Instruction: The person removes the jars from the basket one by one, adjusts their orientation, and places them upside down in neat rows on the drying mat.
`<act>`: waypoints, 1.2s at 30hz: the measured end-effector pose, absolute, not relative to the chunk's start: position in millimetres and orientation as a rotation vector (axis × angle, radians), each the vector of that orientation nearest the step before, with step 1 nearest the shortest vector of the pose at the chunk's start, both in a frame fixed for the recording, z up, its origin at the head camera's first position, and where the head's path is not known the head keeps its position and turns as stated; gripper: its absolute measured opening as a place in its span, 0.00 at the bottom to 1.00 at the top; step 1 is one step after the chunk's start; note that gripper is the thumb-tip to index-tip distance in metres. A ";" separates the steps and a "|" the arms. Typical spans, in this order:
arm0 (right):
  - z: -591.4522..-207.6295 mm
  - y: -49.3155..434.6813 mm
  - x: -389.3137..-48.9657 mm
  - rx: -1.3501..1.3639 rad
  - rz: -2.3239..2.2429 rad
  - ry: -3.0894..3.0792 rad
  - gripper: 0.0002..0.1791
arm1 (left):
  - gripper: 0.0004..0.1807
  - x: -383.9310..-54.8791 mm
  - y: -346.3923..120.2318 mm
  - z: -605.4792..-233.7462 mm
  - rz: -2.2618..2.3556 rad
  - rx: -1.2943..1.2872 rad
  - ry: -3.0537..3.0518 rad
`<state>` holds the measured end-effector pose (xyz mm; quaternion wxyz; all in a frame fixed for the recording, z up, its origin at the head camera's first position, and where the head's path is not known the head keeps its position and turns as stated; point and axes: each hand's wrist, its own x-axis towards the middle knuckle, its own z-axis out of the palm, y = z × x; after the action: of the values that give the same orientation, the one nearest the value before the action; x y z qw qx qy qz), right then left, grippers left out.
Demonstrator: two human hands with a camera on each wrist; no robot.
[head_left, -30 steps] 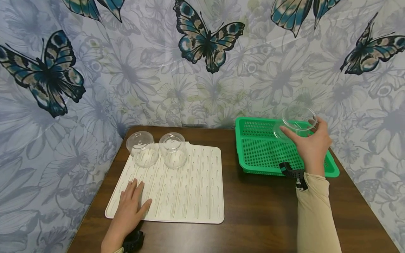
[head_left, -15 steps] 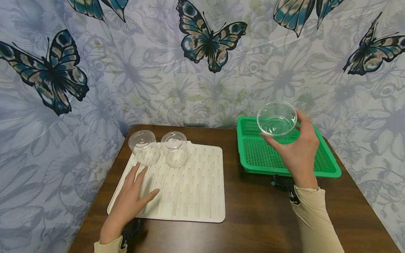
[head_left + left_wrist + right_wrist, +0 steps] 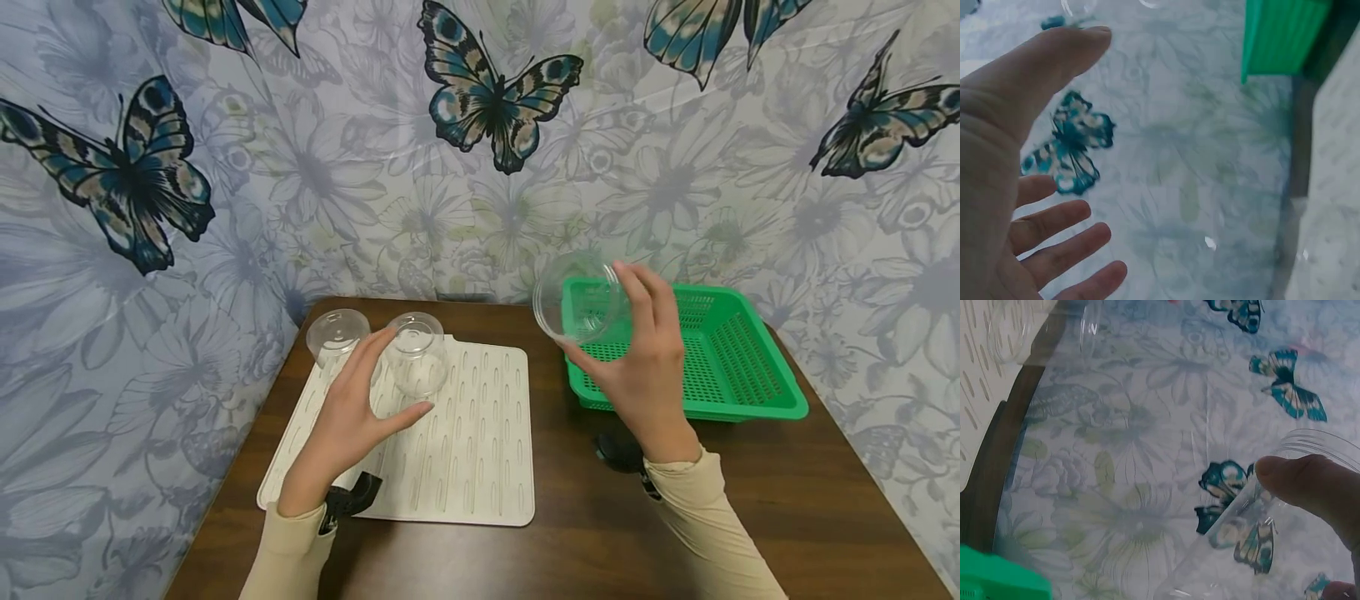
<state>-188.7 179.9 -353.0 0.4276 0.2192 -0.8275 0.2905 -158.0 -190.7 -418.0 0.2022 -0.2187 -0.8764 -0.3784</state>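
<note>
My right hand (image 3: pixel 651 379) holds a clear plastic bowl (image 3: pixel 570 296) by its rim, between thumb and fingers, over the left end of the green basket (image 3: pixel 738 412). The bowl is tilted on its side, its base facing left. In the right wrist view my thumb lies at the ridged rim of the bowl (image 3: pixel 1229 540). My left hand (image 3: pixel 341 433) is raised over the white mat (image 3: pixel 480 467), thumb and fingers spread, holding nothing. Two similar clear bowls stand upside down at the mat's back left; my left fingers partly cover the left bowl (image 3: pixel 333 329), beside the right bowl (image 3: pixel 417 367).
The ribbed mat lies on the left of a brown wooden table (image 3: pixel 570 533), and the slotted basket sits at the back right. Behind the table hangs a cloth (image 3: pixel 360 225) printed with flowers and butterflies.
The right hand has carried the bowl left from over the basket's right part and tipped it sideways. My left hand has lifted off the mat and moved right and up, fingers spread.
</note>
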 end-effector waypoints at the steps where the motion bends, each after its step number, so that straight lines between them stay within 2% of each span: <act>1: -353.3 175.8 -187.5 0.564 0.716 -2.071 0.62 | 0.61 -160.3 -186.4 -413.0 -1.076 -0.639 -2.420; 12: -351.4 136.8 -179.4 0.708 0.563 -2.031 0.55 | 0.62 -181.8 -149.4 -369.8 -1.229 -0.868 -2.290; 21: -350.7 103.3 -169.2 0.760 0.401 -2.002 0.56 | 0.64 -186.1 -128.1 -354.7 -1.157 -0.936 -2.253; 29: -354.5 90.7 -164.9 0.784 0.390 -1.990 0.57 | 0.55 -189.1 -117.8 -354.3 -1.202 -0.973 -2.148; 36: -352.8 95.4 -161.5 0.844 0.441 -1.984 0.55 | 0.52 -188.7 -121.2 -352.6 -1.233 -0.997 -2.101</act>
<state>-161.5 95.4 -352.8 0.4535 0.3417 -0.8036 0.1785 -188.7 -121.2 -352.6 0.2520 -0.3664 -0.7724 -0.4535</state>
